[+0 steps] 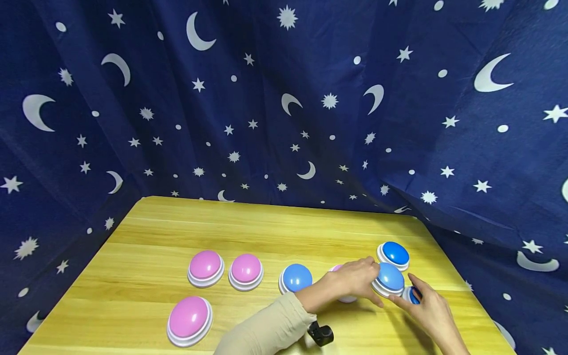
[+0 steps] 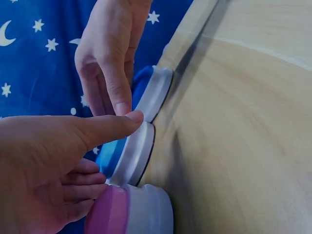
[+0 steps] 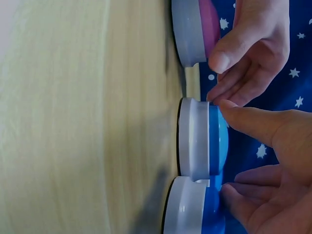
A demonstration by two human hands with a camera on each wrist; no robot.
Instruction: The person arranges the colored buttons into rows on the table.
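A light blue dome button (image 1: pixel 390 277) with a white base rests on the table between both hands. My left hand (image 1: pixel 350 281) reaches across to its left side, the thumb and fairly straight fingers spread around that edge. From the other side, my right hand (image 1: pixel 428 308) has its thumb beside the base's front edge and its other fingers near a darker blue button (image 1: pixel 414 296), which the hand partly covers. In the left wrist view the two thumb tips nearly meet by the light blue button (image 2: pixel 114 158). A pink button (image 1: pixel 336 267) is mostly hidden under the left hand.
Another dark blue button (image 1: pixel 396 253) stands behind the light blue one. Further left are a blue button (image 1: pixel 297 277) and pink buttons (image 1: pixel 246 268) on the wooden table (image 1: pixel 266 224). A dark blue curtain (image 1: pixel 266 98) with moons and stars hangs around the table.
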